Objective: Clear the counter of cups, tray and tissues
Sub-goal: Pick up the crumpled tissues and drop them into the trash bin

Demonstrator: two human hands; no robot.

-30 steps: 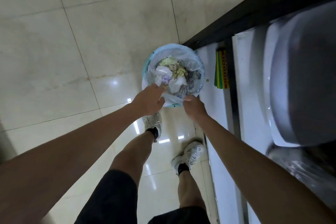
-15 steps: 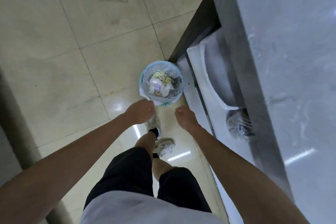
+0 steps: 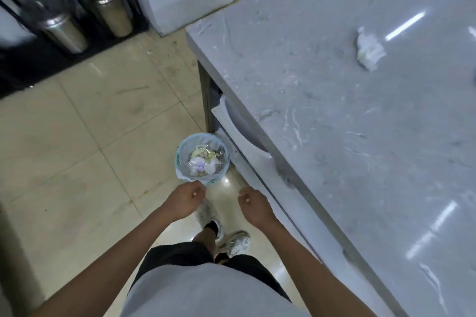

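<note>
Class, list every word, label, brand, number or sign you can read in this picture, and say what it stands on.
None can be read.
Waste bin: wrappers inside, any print too blurred to read.
Crumpled tissue on the counter: no print visible.
Two metal canisters: no label visible.
Shoes: no brand legible.

tissue (image 3: 368, 52) on counter (image 3: 334, 136); bin (image 3: 202, 159) on floor, left of counter

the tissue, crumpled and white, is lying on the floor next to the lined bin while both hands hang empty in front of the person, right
Not quite. The head view shows the crumpled white tissue lying on the grey counter, not on the floor. The rest holds: the lined bin stands on the floor, and the left hand and right hand hold nothing.
</note>
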